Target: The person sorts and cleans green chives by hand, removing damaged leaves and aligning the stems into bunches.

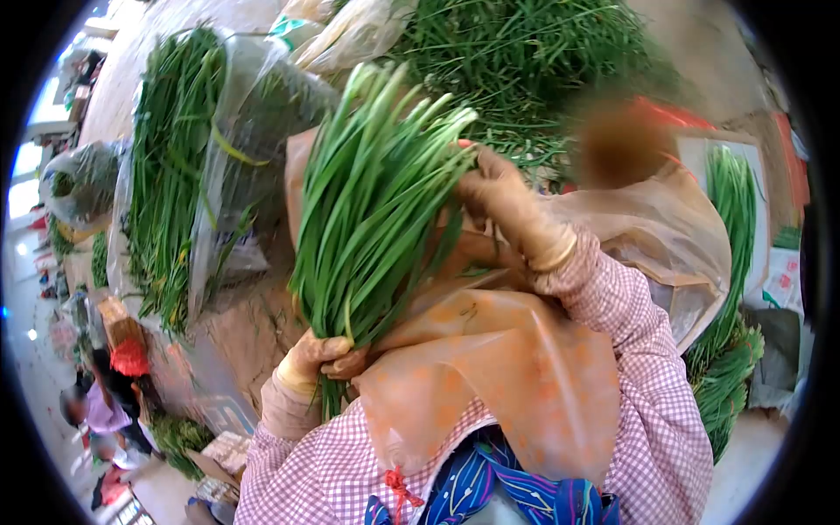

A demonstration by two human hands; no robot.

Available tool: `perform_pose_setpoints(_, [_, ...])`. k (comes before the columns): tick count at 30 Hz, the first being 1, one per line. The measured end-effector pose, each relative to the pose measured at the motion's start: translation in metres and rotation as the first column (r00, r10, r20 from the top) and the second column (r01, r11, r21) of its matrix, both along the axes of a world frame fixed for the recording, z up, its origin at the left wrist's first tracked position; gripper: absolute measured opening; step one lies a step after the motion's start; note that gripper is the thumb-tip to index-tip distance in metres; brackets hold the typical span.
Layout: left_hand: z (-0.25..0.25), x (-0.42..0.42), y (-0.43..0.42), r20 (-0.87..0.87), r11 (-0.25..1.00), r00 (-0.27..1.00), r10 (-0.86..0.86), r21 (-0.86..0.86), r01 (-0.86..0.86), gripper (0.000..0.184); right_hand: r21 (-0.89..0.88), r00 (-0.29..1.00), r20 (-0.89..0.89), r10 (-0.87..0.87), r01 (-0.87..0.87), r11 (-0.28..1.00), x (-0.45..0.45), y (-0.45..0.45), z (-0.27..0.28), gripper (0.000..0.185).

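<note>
A big bunch of long green leafy stalks (376, 192) spans the space between my hands, its pale ends at the upper right. My left hand (328, 357), in a thin tan glove, is closed round the lower leafy end, with some leaf tips sticking out below. Near the pale ends is my right hand (499, 197), gloved too, its fingers bent against the bunch's right side; what its fingertips hold is partly hidden. Beneath the bunch, an orange-brown plastic sheet (490, 350) covers my lap.
Loose green stalks (525, 61) are piled ahead. Another bunch (175, 175) lies by clear plastic bags (254, 114) at the left. More stalks (731, 227) stand at the right beside a box. People (105, 411) are at the far lower left.
</note>
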State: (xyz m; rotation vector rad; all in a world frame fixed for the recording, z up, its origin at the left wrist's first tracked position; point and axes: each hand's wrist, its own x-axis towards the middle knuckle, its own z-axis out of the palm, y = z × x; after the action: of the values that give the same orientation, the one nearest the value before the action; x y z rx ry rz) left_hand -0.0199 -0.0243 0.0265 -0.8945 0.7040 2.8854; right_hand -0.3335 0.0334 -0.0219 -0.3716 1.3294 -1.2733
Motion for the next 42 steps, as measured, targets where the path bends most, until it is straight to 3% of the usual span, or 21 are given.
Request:
perform_pose_setpoints(3, [0.01,0.001,0.004,0.03,0.999,0.999,0.042,-0.011,-0.042,0.057,-0.39,0.927,-0.346,-0.147,0.0,0.921,-0.011,-0.021,-0.046,0.027])
perform_pose_setpoints(5, [0.013,-0.001,0.008,0.025,0.999,0.999,0.046,0.002,-0.046,0.057,0.081,0.419,-0.899,0.128,-0.129,0.988,-0.05,-0.011,-0.028,0.022])
perform_pose_setpoints(7, [0.017,-0.006,0.008,-0.003,0.999,0.999,0.053,-0.003,-0.053,0.056,-0.031,0.175,-0.984,-0.021,-0.059,0.998,-0.103,-0.001,-0.056,0.021])
perform_pose_setpoints(10, [0.016,-0.007,0.012,0.007,0.996,0.999,0.05,-0.068,-0.049,0.059,0.301,-0.379,-0.885,0.272,-0.019,0.953,-0.159,0.01,-0.07,0.028])
perform_pose_setpoints(12, [0.025,-0.013,0.012,0.046,0.998,0.997,0.054,-0.021,-0.054,0.056,-0.094,-0.17,-0.972,-0.162,-0.349,0.932,-0.104,0.01,0.002,0.045])
perform_pose_setpoints(13, [0.031,-0.017,0.011,0.08,0.999,0.996,0.036,0.019,-0.038,0.054,-0.364,0.164,-0.931,-0.326,-0.474,0.801,-0.062,-0.002,0.039,0.055])
perform_pose_setpoints(18, [0.051,-0.025,0.011,0.292,0.996,0.955,0.043,-0.085,-0.019,0.042,-0.214,0.025,-0.917,-0.398,-0.873,0.439,0.055,0.004,0.063,0.036])
perform_pose_setpoints(21, [0.052,-0.019,0.004,0.283,0.983,0.957,-0.057,-0.151,0.103,0.027,-0.326,0.215,-0.931,-0.294,-0.852,0.41,0.052,-0.006,0.057,0.037])
perform_pose_setpoints(22, [0.053,-0.016,0.002,0.283,0.984,0.958,-0.041,-0.154,0.088,0.027,-0.578,0.542,-0.814,-0.208,-0.72,0.383,0.044,-0.01,0.046,0.028])
perform_pose_setpoints(23, [0.052,-0.014,0.001,0.263,0.971,0.963,-0.059,-0.208,0.116,0.031,-0.769,0.957,-0.284,0.063,-0.266,0.582,0.049,-0.004,0.048,0.017])
perform_pose_setpoints(24, [0.051,-0.012,0.0,0.243,0.955,0.967,-0.078,-0.261,0.142,0.036,-0.649,0.985,-0.17,-0.03,-0.089,0.755,0.032,-0.001,0.066,0.018])
perform_pose_setpoints(25, [0.05,-0.01,-0.001,0.223,0.935,0.97,-0.099,-0.312,0.168,0.041,-0.54,0.928,-0.362,-0.082,-0.137,0.83,0.0,-0.003,0.078,0.02])
perform_pose_setpoints(28, [0.046,-0.006,-0.005,0.2,0.931,0.973,-0.111,-0.32,0.173,0.045,-0.504,0.916,-0.064,-0.395,0.312,0.805,-0.096,-0.014,0.079,0.021])
perform_pose_setpoints(32, [0.054,-0.011,-0.017,0.375,0.793,0.87,-0.321,-0.395,0.463,0.042,-0.45,0.718,-0.485,-0.499,0.285,0.846,-0.185,-0.018,0.073,0.021])
perform_pose_setpoints(34, [0.052,-0.013,-0.019,0.406,0.755,0.853,-0.328,-0.429,0.495,0.042,-0.473,0.494,-0.782,-0.38,-0.075,0.878,-0.108,-0.028,0.092,0.023])
perform_pose_setpoints(35, [0.052,-0.014,-0.019,0.443,0.709,0.829,-0.342,-0.457,0.537,0.042,-0.374,0.682,-0.731,-0.043,-0.347,0.86,-0.069,-0.025,0.106,0.028])
perform_pose_setpoints(36, [0.054,-0.016,-0.019,0.448,0.704,0.824,-0.348,-0.455,0.545,0.042,-0.293,0.293,-0.948,-0.12,-0.668,0.684,-0.036,-0.036,0.102,0.04])
perform_pose_setpoints(37, [0.058,-0.02,-0.018,0.515,0.625,0.797,-0.316,-0.519,0.583,0.044,-0.245,0.262,-0.964,-0.052,-0.792,0.559,-0.004,-0.038,0.109,0.054])
perform_pose_setpoints(39, [0.065,-0.025,-0.014,0.583,0.533,0.764,-0.276,-0.569,0.626,0.046,-0.079,0.006,-0.99,-0.138,-0.845,0.529,0.047,-0.038,0.104,0.055])
perform_pose_setpoints(41, [0.072,-0.03,-0.01,0.732,0.143,0.662,-0.163,-0.646,0.75,0.052,-0.013,0.001,-1.0,-0.029,-0.914,0.406,0.066,-0.043,0.085,0.048])
perform_pose_setpoints(42, [0.083,-0.036,-0.012,0.787,0.144,0.594,-0.166,-0.576,0.804,0.057,-0.119,0.113,-0.993,-0.035,-0.93,0.347,0.068,-0.043,0.08,0.036])
